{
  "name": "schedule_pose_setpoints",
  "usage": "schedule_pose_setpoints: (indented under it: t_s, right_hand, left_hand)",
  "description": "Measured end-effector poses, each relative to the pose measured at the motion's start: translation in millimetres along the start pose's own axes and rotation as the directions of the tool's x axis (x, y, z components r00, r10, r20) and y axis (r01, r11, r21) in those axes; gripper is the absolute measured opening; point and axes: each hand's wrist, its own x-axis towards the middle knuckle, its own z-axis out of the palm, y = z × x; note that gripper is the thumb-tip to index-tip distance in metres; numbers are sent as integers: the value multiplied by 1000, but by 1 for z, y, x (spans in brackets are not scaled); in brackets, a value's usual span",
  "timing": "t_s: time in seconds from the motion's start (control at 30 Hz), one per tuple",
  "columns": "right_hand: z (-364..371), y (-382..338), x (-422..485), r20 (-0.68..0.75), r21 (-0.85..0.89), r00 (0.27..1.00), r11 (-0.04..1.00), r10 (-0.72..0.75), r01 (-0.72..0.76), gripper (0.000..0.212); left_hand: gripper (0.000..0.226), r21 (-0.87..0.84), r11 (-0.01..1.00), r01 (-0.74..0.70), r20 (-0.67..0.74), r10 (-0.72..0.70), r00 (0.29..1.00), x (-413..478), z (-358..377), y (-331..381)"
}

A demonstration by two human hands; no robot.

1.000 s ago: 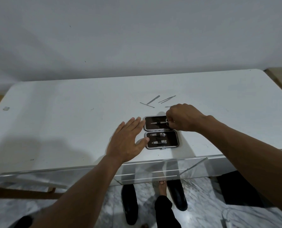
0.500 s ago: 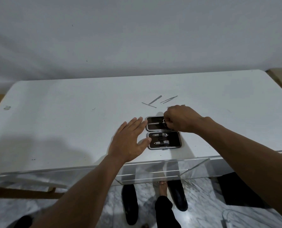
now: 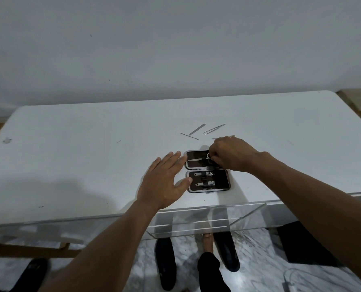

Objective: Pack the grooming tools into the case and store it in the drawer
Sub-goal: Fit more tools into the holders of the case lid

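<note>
Two halves of the dark-lined, metal-rimmed hinged case [image 3: 207, 171] lay open near the white table's [image 3: 70, 157] front edge. Our right hand [image 3: 231, 153] pinched small silver scissors [image 3: 202, 158] into the far half; our left hand [image 3: 163, 182], fingers spread flat, steadied it. Since a second ago, both hands barely shifted.

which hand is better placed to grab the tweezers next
Right, probably. The right hand is at the case's far half, just short of the tweezers; the left hand lies flat beside the case, farther off.
</note>
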Motion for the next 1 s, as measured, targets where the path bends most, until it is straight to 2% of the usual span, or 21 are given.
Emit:
schedule_pose_setpoints:
  t_s: [0.37,0.67,0.77,1.0]
  right_hand:
    - [-1,0,4,21,1,1000,1000,-4,4,16]
    - [-8,9,-7,50,-148,998,988,44,-36,10]
    - [-10,17,-20,46,-183,996,981,74,-65,15]
    - [-6,28,-52,48,-127,998,991,45,-39,16]
  left_hand:
    - [66,17,1000,0,-7,0,1000,1,1,-1]
    - [65,15,1000,-1,-5,1,1000,1,0,-1]
    - [65,10,1000,7,-7,-7,1000,0,1,-1]
    - [66,31,999,12,-2,-12,1000,1,3,0]
